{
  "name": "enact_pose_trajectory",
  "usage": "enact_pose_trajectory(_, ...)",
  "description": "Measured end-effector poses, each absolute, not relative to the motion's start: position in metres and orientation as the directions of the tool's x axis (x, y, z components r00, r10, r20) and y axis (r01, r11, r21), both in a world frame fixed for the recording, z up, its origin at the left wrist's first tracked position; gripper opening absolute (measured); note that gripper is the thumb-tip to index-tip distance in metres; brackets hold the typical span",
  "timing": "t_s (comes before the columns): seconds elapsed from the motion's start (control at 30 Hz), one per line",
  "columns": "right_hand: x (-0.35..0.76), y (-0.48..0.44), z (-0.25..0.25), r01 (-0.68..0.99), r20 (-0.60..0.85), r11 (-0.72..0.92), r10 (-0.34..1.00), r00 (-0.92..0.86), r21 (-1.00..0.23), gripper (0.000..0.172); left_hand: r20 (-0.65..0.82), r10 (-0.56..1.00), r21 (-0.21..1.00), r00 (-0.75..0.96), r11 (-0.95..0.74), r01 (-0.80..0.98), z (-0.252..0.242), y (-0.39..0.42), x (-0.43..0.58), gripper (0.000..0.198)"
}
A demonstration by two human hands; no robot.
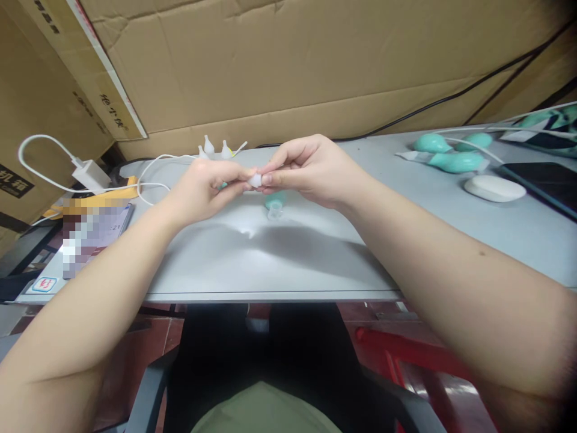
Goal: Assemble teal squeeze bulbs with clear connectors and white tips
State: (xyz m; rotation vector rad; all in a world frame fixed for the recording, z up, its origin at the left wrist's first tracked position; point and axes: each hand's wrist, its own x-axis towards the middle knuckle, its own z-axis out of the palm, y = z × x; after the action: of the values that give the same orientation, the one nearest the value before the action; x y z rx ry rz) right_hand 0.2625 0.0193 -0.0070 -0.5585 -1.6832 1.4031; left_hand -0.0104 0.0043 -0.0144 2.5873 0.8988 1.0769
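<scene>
Above the middle of the table, my left hand [210, 186] and my right hand [311, 171] meet, fingers pinched from either side on a small white nozzle tip [256, 180]. Most of the tip is hidden by the fingers. Below them on the table lies a green rubber bulb [274, 199] with a clear plastic collar [275, 210] at its near end. Behind my left hand stand several white nozzle tips [208, 146], pointed ends up. A bit of green shows by the left fingers; what it belongs to I cannot make out.
On the right lie green bulbs [457, 161], a white oval case [494, 187] and a dark phone [545, 183]. A charger [91, 175], a yellow power strip [106, 197] and white cables are at left. Cardboard [270, 72] walls off the back.
</scene>
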Motion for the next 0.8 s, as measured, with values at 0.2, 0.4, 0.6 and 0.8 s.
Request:
enact_pose_trajectory(0.2,0.262,0.023,-0.011,-0.211,0.321,0.243,0.764,-0.559,-0.947,0.051,0.623,0.512,0.349,0.591,-0.859,0.375,-0.017,0.010,-0.012,0.029)
enact_pose_trajectory(0.4,0.263,0.024,-0.013,-0.218,0.332,0.252,0.764,-0.554,-0.943,0.055,0.631,0.495,0.366,0.598,-0.869,0.334,-0.020,0.011,-0.011,0.040)
enact_pose_trajectory(0.6,0.260,0.018,-0.009,-0.223,0.360,0.283,0.761,-0.540,-0.933,0.050,0.634,0.539,0.426,0.554,-0.842,0.331,-0.014,0.004,-0.008,0.032)
enact_pose_trajectory(0.8,0.264,0.012,0.003,-0.049,0.384,0.421,0.765,-0.517,-0.906,0.024,0.542,0.662,0.490,0.517,-0.749,0.445,-0.004,-0.004,-0.008,0.031)
